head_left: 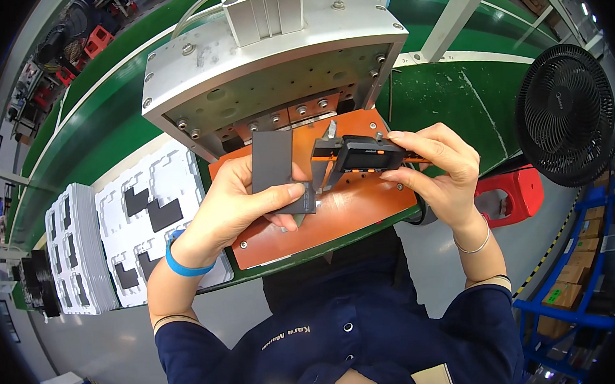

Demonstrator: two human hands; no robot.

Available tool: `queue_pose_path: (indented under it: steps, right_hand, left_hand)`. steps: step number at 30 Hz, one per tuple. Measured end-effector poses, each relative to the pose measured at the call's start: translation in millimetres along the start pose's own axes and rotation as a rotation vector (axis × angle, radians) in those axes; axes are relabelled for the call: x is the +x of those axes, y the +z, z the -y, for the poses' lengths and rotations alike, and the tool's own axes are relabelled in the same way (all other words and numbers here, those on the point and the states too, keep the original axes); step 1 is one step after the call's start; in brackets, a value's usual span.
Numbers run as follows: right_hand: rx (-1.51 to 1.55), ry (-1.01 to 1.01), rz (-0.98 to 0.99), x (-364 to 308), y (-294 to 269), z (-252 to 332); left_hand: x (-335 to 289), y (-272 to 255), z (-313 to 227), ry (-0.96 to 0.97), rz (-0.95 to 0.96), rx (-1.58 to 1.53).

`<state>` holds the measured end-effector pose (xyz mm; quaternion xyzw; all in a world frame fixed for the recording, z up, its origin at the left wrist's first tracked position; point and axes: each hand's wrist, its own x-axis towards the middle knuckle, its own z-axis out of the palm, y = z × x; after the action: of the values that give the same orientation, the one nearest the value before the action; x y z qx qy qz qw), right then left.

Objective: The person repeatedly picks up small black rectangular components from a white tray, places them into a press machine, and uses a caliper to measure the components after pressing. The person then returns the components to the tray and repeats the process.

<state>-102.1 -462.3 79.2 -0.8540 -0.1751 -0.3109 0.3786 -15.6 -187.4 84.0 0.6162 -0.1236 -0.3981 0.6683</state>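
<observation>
My left hand (255, 195) grips a flat dark-grey L-shaped piece (272, 159), thumb across its lower part and fingers behind. In my right hand (440, 166) is a black digital caliper (369, 156) with orange buttons, held between thumb and fingers at its right end. The caliper's jaws are close to the right edge of the dark piece; whether they touch it I cannot tell. Both hands are over an orange-brown plate (385, 200) on the bench. Behind it stands a metal press (271, 57) with a bolted silver top and a cylinder.
White moulded trays (173, 175) with dark pieces lie at left, beside a stack of similar trays (89, 254). At right are a black fan (567, 116), a red stool (526, 193) and a blue rack (568, 310) with cartons. The bench (450, 99) has a green surface.
</observation>
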Motion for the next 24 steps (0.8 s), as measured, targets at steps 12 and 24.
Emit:
queue_pose_path:
  steps: [12,24]
  right_hand:
    - [-0.011,-0.037,-0.036,-2.9,5.3,-5.0]
    - [-0.029,-0.082,-0.058,-4.1,5.4,-2.5]
  left_hand:
    - [0.2,-0.5,0.3,-0.001,-0.002,-0.005]
    - [1.9,-2.1,1.8,0.016,0.007,-0.011]
